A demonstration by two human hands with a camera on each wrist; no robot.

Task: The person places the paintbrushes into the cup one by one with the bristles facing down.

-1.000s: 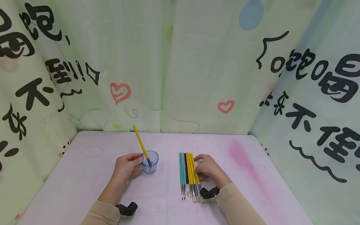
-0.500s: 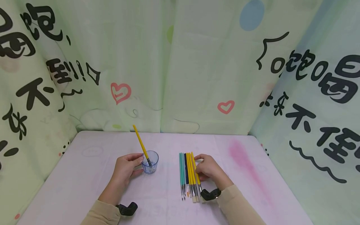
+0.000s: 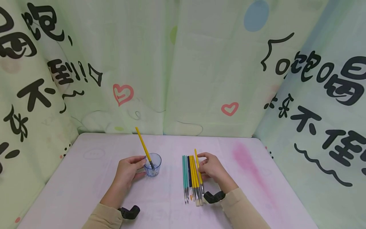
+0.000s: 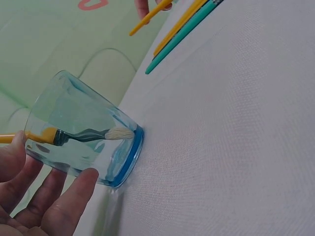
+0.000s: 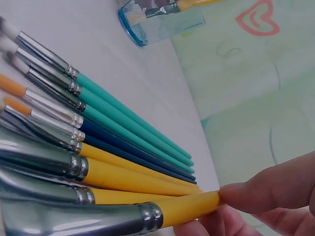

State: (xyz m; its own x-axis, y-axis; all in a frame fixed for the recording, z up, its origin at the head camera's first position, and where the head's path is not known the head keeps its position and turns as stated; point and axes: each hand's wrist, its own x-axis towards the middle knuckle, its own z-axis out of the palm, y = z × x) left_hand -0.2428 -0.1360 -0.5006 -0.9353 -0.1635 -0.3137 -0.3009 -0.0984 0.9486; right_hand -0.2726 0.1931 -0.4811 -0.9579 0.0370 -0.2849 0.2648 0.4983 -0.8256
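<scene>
My left hand holds a clear blue-tinted cup from its left side, thumb at the rim and fingers along the wall. One yellow-handled paintbrush leans in the cup, its pale bristles down near the blue base. On the right, my right hand pinches the handle of another yellow paintbrush between thumb and fingers. This brush has a wide metal ferrule and is raised at its handle end. Beside it lies a row of paintbrushes with teal, navy and yellow handles.
The brushes lie side by side, bristles toward me, on a pale pink-white cloth with a pink stain at right. Printed curtains enclose the table's back and sides. A black wrist camera sits close to the brush tips.
The right hand has shifted slightly up and away with its yellow paintbrush, whose handle end now sticks out past the row. The left hand and cup have stayed put.
</scene>
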